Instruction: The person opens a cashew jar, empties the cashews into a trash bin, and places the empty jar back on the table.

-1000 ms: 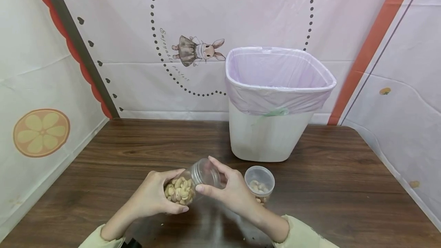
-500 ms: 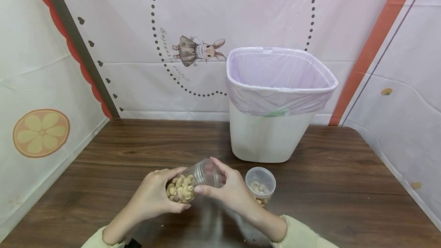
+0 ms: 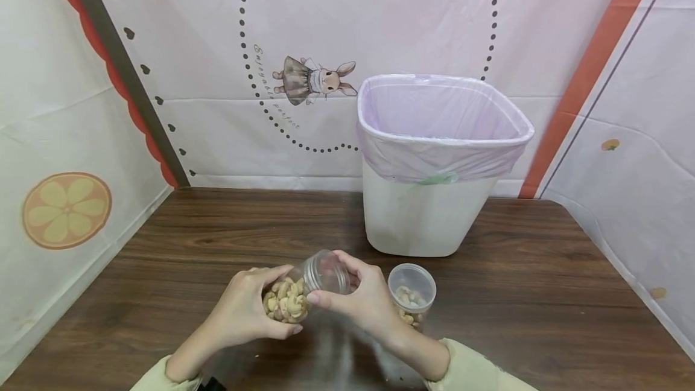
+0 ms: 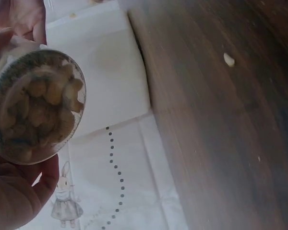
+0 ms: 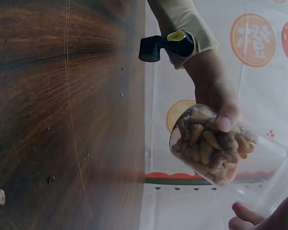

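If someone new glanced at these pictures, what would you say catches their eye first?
Most striking is the clear jar of cashews, held tilted above the front of the wooden table: the left hand grips its nut-filled base and the right hand holds its lidded end. Behind it stands a white bin lined with a lilac bag, and a small open tub of nuts sits just right of the hands.

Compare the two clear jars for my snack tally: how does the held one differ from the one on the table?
The held jar is tilted on its side in both hands, and nuts pack its lower half. The small jar stands upright on the table, untouched, with fewer nuts. It looks shorter. Both are clear plastic and hold pale nuts.
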`<state>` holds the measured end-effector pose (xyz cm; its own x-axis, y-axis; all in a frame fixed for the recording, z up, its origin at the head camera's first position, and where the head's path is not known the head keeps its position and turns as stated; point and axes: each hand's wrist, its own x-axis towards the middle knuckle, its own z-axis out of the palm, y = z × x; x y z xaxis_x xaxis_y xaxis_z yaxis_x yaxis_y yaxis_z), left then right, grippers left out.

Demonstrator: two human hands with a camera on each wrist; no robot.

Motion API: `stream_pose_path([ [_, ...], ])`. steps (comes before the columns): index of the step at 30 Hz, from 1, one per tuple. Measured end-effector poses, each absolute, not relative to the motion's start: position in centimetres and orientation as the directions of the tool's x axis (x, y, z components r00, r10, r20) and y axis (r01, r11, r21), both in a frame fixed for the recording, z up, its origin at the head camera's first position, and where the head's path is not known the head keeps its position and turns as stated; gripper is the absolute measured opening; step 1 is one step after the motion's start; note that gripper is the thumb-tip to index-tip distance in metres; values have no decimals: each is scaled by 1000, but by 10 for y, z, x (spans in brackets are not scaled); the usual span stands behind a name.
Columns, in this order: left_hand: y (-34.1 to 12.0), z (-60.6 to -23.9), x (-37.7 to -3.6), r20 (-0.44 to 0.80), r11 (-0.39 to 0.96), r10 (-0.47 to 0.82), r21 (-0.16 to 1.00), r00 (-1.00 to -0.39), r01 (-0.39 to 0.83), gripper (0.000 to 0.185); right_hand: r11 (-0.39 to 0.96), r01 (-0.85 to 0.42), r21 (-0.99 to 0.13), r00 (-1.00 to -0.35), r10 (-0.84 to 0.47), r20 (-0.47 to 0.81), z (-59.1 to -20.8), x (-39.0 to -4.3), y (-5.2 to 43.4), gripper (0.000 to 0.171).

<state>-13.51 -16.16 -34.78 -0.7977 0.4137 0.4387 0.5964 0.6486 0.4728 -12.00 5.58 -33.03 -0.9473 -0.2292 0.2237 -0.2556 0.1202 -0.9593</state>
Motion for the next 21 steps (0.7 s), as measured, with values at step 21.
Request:
stream_pose_path([
  [21, -165, -348, -142, 377, 364, 611, 648, -696, 670, 60, 65, -355, -933, -905, -273, 325, -330, -118, 56, 56],
])
